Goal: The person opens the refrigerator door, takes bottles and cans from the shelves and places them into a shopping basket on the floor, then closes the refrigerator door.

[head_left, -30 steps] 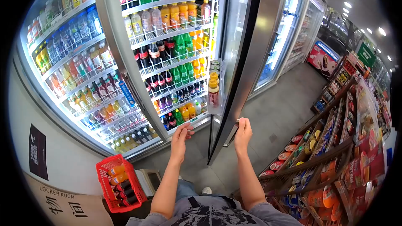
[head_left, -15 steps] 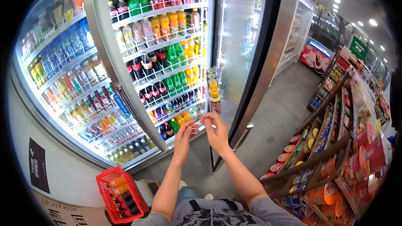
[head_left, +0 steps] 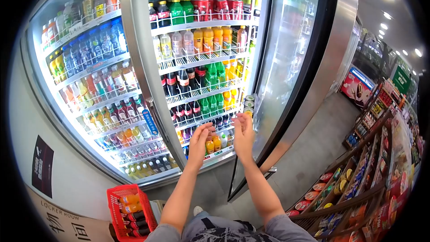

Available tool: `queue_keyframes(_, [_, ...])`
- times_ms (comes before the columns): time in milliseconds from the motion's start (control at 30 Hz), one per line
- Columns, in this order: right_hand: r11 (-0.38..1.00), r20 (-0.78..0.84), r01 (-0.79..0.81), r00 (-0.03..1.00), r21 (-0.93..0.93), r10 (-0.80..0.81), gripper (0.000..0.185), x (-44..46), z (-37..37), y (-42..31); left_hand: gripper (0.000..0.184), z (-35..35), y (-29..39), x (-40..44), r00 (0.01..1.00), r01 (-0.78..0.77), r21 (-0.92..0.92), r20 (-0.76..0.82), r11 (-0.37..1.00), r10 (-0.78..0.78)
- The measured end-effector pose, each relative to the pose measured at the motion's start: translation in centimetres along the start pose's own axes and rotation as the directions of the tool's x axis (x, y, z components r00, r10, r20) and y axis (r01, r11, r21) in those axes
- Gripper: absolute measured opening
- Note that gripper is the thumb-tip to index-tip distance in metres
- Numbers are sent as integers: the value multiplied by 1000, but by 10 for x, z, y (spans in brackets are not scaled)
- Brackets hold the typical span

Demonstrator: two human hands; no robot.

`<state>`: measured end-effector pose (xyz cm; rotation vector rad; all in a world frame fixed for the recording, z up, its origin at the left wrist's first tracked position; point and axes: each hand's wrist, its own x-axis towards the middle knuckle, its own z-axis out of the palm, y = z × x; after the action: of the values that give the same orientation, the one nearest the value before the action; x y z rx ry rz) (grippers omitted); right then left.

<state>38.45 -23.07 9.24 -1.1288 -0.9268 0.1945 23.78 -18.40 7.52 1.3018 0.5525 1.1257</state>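
My left hand (head_left: 200,145) is raised in front of the lower shelves of the open drinks fridge (head_left: 204,65), fingers apart and holding nothing. My right hand (head_left: 243,135) is up beside it, also empty with spread fingers, near the inner side of the glass door (head_left: 286,58). The two hands do not touch each other or any bottle. Orange bottles (head_left: 213,144) show between them on the bottom shelf. Dark cola bottles (head_left: 183,82) and green bottles (head_left: 216,74) stand on the middle shelf, with red cans (head_left: 221,9) higher up.
A red basket (head_left: 113,206) with orange and dark bottles sits at the lower left. A closed fridge door (head_left: 89,80) is on the left. Snack shelves (head_left: 354,188) line the right side. The open door's handle (head_left: 271,172) juts out near my right forearm.
My right hand has let go of the door handle and moved left and up to beside my left hand. The door is opened wider. Both hands have moved closer to the fridge shelves.
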Motion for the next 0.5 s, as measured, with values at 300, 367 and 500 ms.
queue_keyframes(300, [993, -179, -110, 977, 40, 116, 20, 8, -7, 4, 31, 22, -1, 90, 979, 10, -62, 202, 998, 3])
queue_keyframes(367, [992, -213, -118, 969, 36, 123, 21, 11, -19, 6, 31, 24, -3, 105, 971, 31, -44, 238, 999, -20])
queue_keyframes(500, [994, -261, -101, 959, 31, 106, 24, 22, -46, -1, 31, 28, -18, 125, 959, 58, -82, 280, 995, -33])
